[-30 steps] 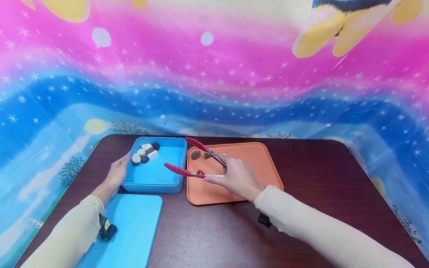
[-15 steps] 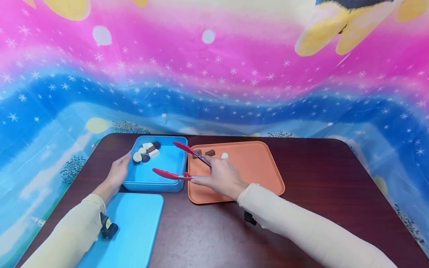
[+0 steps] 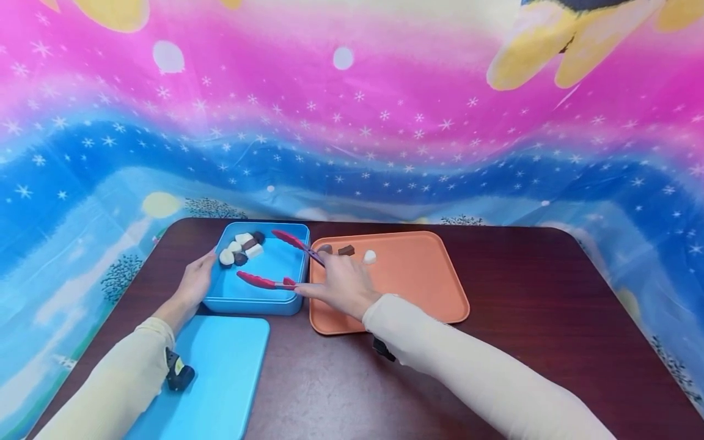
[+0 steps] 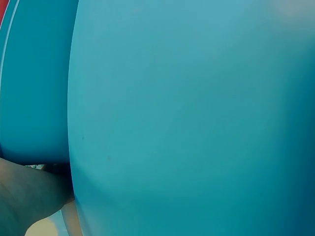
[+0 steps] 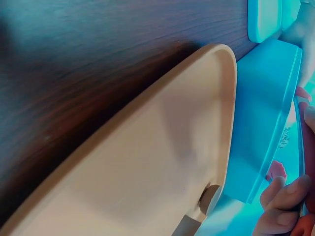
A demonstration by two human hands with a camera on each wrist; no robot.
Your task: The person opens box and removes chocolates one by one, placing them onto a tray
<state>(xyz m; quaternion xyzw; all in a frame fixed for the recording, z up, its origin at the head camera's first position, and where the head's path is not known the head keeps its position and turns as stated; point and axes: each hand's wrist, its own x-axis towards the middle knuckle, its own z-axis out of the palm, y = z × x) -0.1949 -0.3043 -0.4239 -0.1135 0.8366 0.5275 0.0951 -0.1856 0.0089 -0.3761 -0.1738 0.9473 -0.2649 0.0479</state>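
Note:
My right hand (image 3: 348, 284) grips red-tipped metal tongs (image 3: 256, 281), whose arms are spread apart over the light blue box (image 3: 250, 305). Nothing sits between their tips. Inside the box, several white and dark brown pieces (image 3: 242, 247) that look like chocolates are grouped toward the back left. My left hand (image 3: 192, 284) rests against the box's left outer wall, its fingers fairly straight; part of it is hidden. On the orange tray (image 3: 418, 275) are a round brown piece (image 3: 326, 249), a brown bar-shaped piece (image 3: 346, 250) and a white piece (image 3: 370, 256).
A flat light blue lid (image 3: 220, 373) lies in front of the box, below my left forearm. The tray stands close against the box's right side on the dark wooden table (image 3: 522, 293). A patterned cloth (image 3: 352, 153) hangs behind the table.
My right hand has moved left with the tongs, from above the tray's left part to above the box. The white piece on the tray has come into sight. My left hand stays at the box.

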